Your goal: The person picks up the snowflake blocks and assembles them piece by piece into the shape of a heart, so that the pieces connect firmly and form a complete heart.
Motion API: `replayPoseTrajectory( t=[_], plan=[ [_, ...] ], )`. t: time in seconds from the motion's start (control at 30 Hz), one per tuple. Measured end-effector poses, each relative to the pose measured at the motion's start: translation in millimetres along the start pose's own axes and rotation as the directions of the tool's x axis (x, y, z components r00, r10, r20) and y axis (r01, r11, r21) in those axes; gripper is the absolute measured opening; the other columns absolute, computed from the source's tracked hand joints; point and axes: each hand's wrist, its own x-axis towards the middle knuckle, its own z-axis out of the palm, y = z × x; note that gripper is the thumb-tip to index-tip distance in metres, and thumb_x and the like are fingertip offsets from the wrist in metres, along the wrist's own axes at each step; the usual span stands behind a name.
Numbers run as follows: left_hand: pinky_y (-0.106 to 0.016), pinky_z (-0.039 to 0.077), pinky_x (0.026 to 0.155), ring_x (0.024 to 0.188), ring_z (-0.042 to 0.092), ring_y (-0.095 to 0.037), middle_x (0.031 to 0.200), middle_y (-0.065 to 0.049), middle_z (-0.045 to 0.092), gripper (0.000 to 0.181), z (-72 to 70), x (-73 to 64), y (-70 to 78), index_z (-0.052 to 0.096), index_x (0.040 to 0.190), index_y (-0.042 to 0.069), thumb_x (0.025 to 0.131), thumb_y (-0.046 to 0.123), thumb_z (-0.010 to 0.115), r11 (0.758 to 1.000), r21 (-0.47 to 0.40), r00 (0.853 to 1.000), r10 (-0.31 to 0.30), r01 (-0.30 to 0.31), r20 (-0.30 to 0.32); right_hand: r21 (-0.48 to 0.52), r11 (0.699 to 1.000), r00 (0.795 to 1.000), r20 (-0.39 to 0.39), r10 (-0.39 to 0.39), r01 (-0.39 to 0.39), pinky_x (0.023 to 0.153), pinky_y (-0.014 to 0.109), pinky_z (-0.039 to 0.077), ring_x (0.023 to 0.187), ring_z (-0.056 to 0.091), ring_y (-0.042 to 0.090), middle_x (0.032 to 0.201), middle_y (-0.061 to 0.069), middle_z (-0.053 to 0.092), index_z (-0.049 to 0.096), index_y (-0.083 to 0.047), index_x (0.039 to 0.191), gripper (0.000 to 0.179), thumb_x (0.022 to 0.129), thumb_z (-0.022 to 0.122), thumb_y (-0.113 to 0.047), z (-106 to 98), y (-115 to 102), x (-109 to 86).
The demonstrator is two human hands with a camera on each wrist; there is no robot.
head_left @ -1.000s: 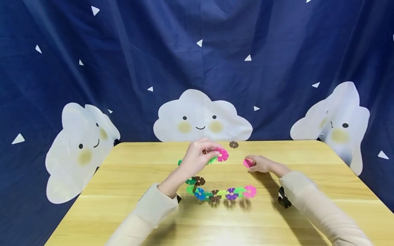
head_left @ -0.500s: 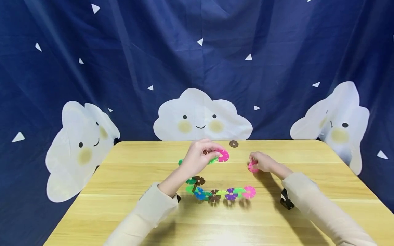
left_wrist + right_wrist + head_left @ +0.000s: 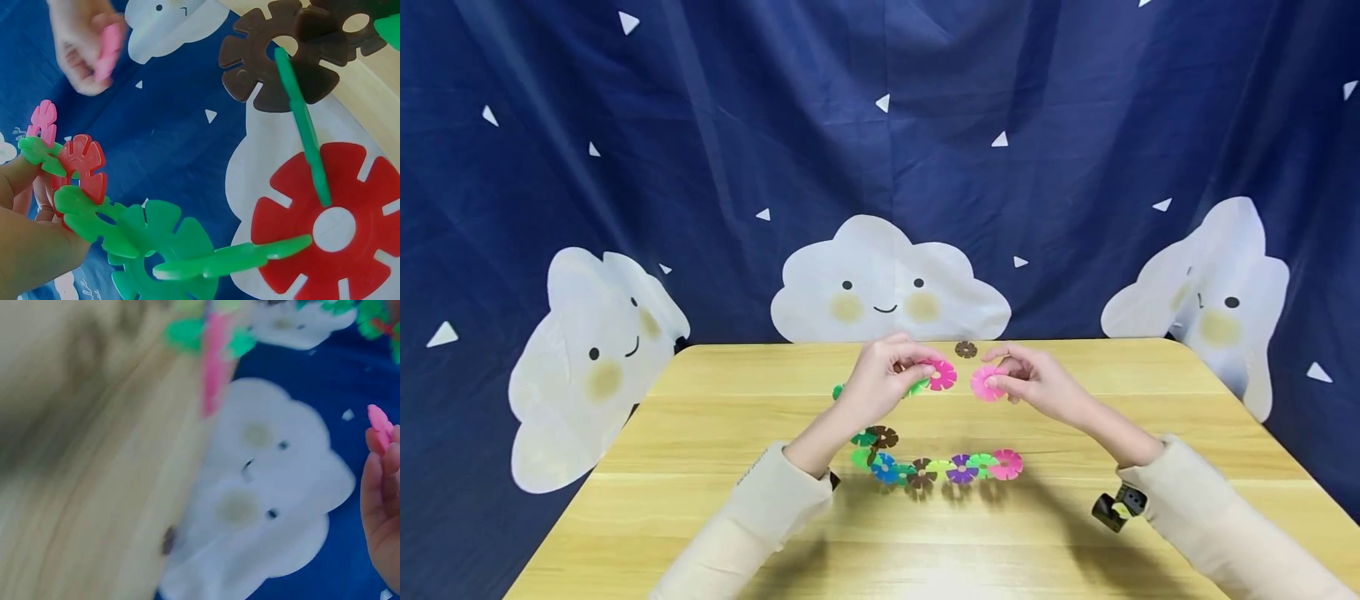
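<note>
My left hand (image 3: 880, 382) pinches a chain of slotted, flower-shaped plastic discs (image 3: 922, 475) near one end, above the table. A deep pink disc (image 3: 942, 376) ends the chain just beyond those fingertips. In the left wrist view, green discs and a red disc (image 3: 375, 262) interlock at angles. The chain curves round to the front, where a lighter pink disc (image 3: 1006, 464) forms its other end. Between the thumb and fingers of my right hand (image 3: 1047, 385) is a single pink disc (image 3: 985, 383), close to the chain's upper end but apart from it.
A loose brown disc (image 3: 966, 349) lies near the far edge of the wooden table (image 3: 737, 375). Behind the table hangs a blue curtain (image 3: 1060, 167) with clouds on it. A black wrist camera (image 3: 1118, 507) sticks out below the right sleeve.
My right hand has lifted the pink disc and brought it left, toward the chain's upper end; the disc now faces the head camera. My left hand has stayed in place with the chain.
</note>
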Motion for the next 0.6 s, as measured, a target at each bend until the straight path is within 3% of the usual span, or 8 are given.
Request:
replayPoseTrajectory(
  t=[0.13, 0.23, 0.43, 0.6],
  plan=[
    [-0.02, 0.046, 0.054, 0.063, 0.053, -0.011, 0.074, -0.004, 0.06, 0.012, 2.4, 0.4, 0.3, 0.071, 0.09, 0.002, 0.079, 0.0, 0.066, 1.0, 0.007, 1.0, 0.023, -0.023, -0.009, 0.134, 0.99, 0.998, -0.046, -0.034, 0.04, 0.046, 0.024, 0.045, 0.048, 0.05, 0.012, 0.066, -0.004, 0.061, 0.053, 0.009, 0.103, 0.02, 0.084, 0.057, 0.006, 0.9, -24.3, 0.4],
    [-0.02, 0.046, 0.054, 0.062, 0.054, -0.011, 0.073, -0.004, 0.059, 0.012, 4.2, 0.4, 1.7, 0.071, 0.09, 0.002, 0.08, -0.001, 0.066, 0.999, 0.01, 0.999, 0.044, -0.043, -0.021, 0.211, 0.977, 0.997, -0.082, -0.007, 0.024, 0.048, 0.023, 0.046, 0.047, 0.052, 0.014, 0.062, -0.005, 0.059, 0.054, 0.007, 0.101, 0.016, 0.085, 0.058, 0.003, 1.8, -38.6, 1.4],
    [-0.018, 0.044, 0.052, 0.06, 0.051, -0.011, 0.069, -0.003, 0.057, 0.012, 8.8, -0.6, 3.4, 0.072, 0.088, 0.003, 0.079, -0.002, 0.066, 0.991, 0.061, 0.991, 0.123, -0.12, -0.047, 0.307, 0.94, 0.98, -0.079, 0.183, -0.151, 0.052, 0.022, 0.048, 0.048, 0.053, 0.011, 0.058, -0.004, 0.056, 0.052, 0.009, 0.102, 0.02, 0.088, 0.057, -0.004, 5.3, -56.8, 3.9],
    [-0.017, 0.036, 0.05, 0.056, 0.042, -0.009, 0.063, 0.0, 0.051, 0.014, 15.3, -2.3, -0.1, 0.073, 0.086, 0.004, 0.078, -0.005, 0.066, 0.97, 0.151, 0.976, 0.203, -0.191, -0.072, 0.287, 0.925, 0.955, -0.086, 0.282, -0.248, 0.049, 0.021, 0.046, 0.046, 0.051, 0.009, 0.057, -0.002, 0.054, 0.051, 0.014, 0.103, 0.024, 0.087, 0.057, -0.002, 10.1, -63.2, 6.6]
  ],
)
